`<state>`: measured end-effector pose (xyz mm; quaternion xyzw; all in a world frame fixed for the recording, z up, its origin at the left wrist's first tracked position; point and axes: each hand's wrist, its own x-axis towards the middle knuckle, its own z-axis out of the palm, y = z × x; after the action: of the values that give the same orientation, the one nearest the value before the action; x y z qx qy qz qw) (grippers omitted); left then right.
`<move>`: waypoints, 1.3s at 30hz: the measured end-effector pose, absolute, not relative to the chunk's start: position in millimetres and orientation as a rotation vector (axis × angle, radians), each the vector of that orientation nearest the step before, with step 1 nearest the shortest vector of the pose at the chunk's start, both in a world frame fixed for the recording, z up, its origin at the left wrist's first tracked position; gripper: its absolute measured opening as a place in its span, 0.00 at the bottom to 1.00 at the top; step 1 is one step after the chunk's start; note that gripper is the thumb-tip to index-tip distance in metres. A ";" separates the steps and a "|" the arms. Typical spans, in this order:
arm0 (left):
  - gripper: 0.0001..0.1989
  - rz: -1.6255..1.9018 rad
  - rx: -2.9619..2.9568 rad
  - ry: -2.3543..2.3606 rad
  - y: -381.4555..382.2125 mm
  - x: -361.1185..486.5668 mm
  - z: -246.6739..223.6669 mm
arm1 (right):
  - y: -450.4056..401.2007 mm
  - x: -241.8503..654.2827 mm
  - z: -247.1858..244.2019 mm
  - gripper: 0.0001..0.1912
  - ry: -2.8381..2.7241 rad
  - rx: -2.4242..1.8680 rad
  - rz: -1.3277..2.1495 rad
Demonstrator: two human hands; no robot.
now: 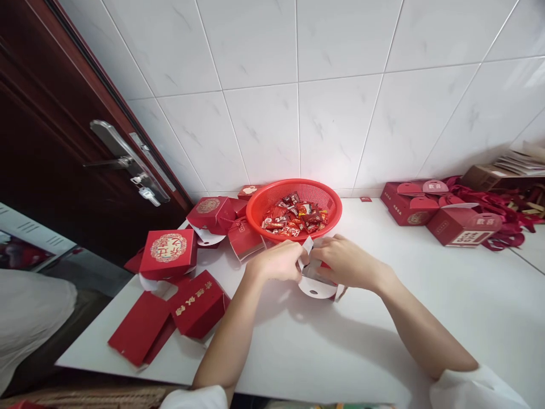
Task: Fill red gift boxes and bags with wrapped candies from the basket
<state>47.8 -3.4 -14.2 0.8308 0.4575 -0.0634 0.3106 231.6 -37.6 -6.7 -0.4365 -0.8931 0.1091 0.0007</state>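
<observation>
A small box with white inner flaps stands open on the white table, in front of a red plastic basket. My left hand grips the box's left side, fingers bent around a white flap. My right hand is at the box's right side, its fingers curled at the opening and partly hidden. Just behind both hands, the red basket holds many candies in red wrappers. What lies inside the box is mostly hidden by my fingers.
Several red boxes lie at the left of the table. Folded boxes and dark red ribbons are at the right. Behind is a tiled wall; a dark door and a person's clothing are at the left.
</observation>
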 end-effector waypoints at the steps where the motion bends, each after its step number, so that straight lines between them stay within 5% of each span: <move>1: 0.18 -0.173 2.189 1.229 -3.8 48.5 -13.6 | -37.0 233.0 -5.6 0.09 -2.787 -1.433 0.313; 10: 0.24 -0.258 2.200 1.222 -0.4 49.5 -18.1 | -25.3 242.2 -10.0 0.11 -2.728 -1.712 0.364; 25: 0.27 -0.314 1.812 1.012 22.2 51.7 -40.1 | -39.0 323.9 -33.7 0.41 -2.584 -1.450 0.928; 32: 0.24 -0.171 1.770 1.133 19.4 35.0 -30.3 | -58.0 297.7 -50.7 0.34 -2.437 -1.426 0.743; 39: 0.32 -0.158 2.023 1.388 1.3 36.1 -17.8 | -86.5 249.6 -50.3 0.33 -2.457 -1.584 0.635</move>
<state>36.1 1.3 -17.8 0.7753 0.5319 -0.0605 0.3352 249.6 -86.5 -50.3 -0.5280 -0.8190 0.2117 0.0749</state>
